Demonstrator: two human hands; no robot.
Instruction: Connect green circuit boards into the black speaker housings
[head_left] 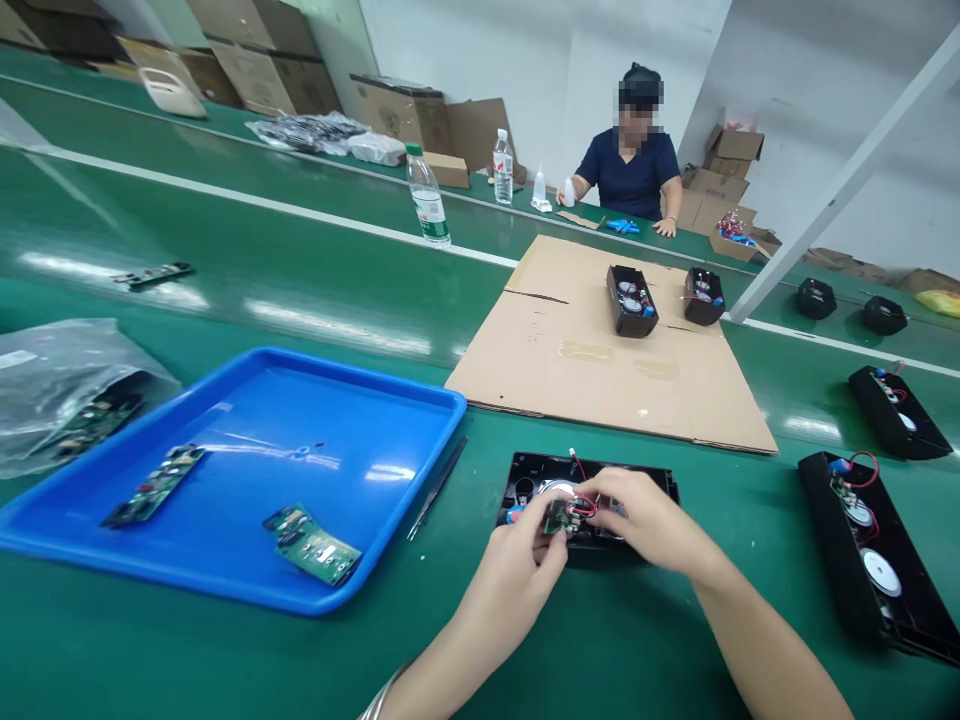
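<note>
A black speaker housing [517,468] lies open on the green bench in front of me, both my hands over it. My left hand [517,555] pinches a small green circuit board [556,518] above the housing. Red wires [586,507] run at the board's right side, and the fingertips of my right hand [634,515] are closed on them. A thin wire with a white connector [573,454] sticks up behind my fingers. Part of a blue component [514,514] shows at the housing's left end. My hands hide much of the inside.
To the left, a blue tray [300,592] holds green circuit boards [319,548]; a plastic bag of boards [67,400] lies beyond. Black tweezers [439,488] rest beside the tray. More housings [862,540] stand right and on cardboard [525,350]. A person [630,165] sits opposite near bottles [429,200].
</note>
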